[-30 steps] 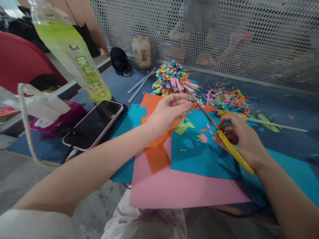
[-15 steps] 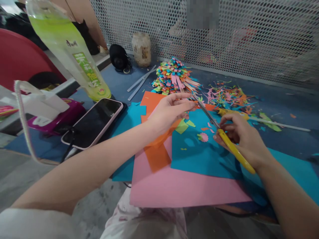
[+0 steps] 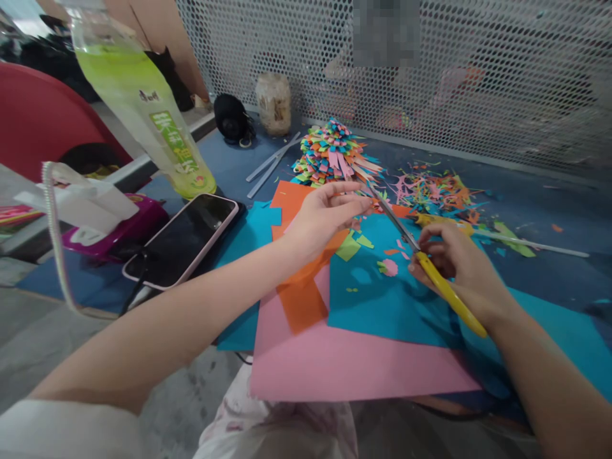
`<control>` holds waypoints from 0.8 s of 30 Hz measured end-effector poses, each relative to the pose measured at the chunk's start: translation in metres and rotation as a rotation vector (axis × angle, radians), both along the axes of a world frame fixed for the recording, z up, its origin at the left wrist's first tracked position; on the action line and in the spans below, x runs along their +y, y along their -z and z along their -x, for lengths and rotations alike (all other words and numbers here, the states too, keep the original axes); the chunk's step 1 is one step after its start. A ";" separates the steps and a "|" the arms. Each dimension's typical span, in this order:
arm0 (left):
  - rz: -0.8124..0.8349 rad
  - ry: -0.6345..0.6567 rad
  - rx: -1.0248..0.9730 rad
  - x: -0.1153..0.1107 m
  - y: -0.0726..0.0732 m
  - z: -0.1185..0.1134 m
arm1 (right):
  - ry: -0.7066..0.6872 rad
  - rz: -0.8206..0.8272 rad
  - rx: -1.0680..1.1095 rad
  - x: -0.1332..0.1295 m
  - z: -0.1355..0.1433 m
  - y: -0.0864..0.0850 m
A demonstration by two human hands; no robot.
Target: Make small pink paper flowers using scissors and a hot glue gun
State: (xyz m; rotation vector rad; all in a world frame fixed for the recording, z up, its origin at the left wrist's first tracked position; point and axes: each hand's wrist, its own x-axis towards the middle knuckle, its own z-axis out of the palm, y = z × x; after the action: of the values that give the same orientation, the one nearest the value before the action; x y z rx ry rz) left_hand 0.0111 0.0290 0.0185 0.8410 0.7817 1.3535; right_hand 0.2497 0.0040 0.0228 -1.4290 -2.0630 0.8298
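Observation:
My right hand (image 3: 461,271) is closed on scissors (image 3: 442,284) with yellow handles. Their metal blades point up and left, looking nearly closed. At the blade tips, my left hand (image 3: 329,213) has its thumb and fingers brought together in a pinch. Whatever sits between those fingertips is too small to make out. Below the scissors lies blue paper (image 3: 382,309), with a small pink scalloped paper piece (image 3: 389,268) and green scraps (image 3: 348,245) on it. Just behind the left fingertips stands a multicoloured fringed paper cone (image 3: 322,153).
Pink paper (image 3: 358,370) and orange paper (image 3: 301,306) lie under the blue sheet. A tall drink bottle (image 3: 167,127), a phone (image 3: 184,239) and a purple tissue box (image 3: 115,229) stand left. Shredded paper (image 3: 437,191) and a yellow glue gun (image 3: 444,223) lie right. Perforated metal (image 3: 287,38) closes the back.
The view has shifted slightly, so the things on the table appear a little lower. Both hands and the scissors keep nearly the same pose.

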 end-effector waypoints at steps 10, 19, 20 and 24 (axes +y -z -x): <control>-0.035 0.011 -0.017 0.000 -0.001 0.001 | 0.009 0.004 -0.026 0.000 -0.001 0.002; -0.024 0.011 -0.019 -0.002 -0.004 -0.001 | -0.028 -0.013 -0.053 0.001 -0.004 0.003; -0.023 0.013 -0.015 -0.002 -0.004 -0.001 | -0.032 -0.021 -0.057 0.001 -0.004 0.003; -0.036 0.027 -0.022 -0.002 -0.003 -0.002 | -0.039 -0.028 -0.054 0.001 -0.005 0.005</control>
State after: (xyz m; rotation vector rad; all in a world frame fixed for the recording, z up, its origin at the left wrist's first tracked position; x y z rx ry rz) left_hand 0.0127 0.0267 0.0211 0.8605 0.7292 1.3543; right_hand 0.2542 0.0049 0.0181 -1.4150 -2.1405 0.7832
